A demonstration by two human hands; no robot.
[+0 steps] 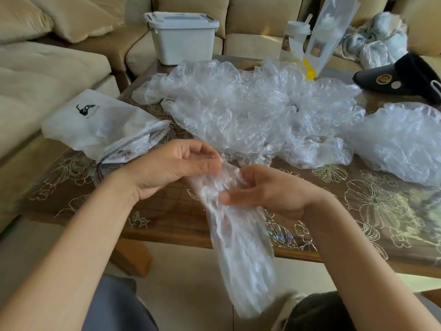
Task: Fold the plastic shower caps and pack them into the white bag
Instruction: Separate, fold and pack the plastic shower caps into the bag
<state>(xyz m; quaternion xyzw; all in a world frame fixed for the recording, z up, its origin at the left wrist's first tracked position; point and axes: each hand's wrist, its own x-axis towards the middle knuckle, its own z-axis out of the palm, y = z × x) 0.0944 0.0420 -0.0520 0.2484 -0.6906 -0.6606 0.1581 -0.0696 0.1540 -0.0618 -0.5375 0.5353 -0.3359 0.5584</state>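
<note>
Hanging crumpled, the clear shower cap is pinched by left hand and right hand.

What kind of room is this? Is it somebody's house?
Probably a living room in a home. A beige sofa with cushions wraps round a wooden table with a flowery cover, and there's a lidded storage tub.

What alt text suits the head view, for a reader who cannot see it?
The left hand and right hand hold a clear cap, gathered into a long strip, over the near edge of the table. Behind it, a pile of loose caps lies on the table, with the white bag to the left.
</note>
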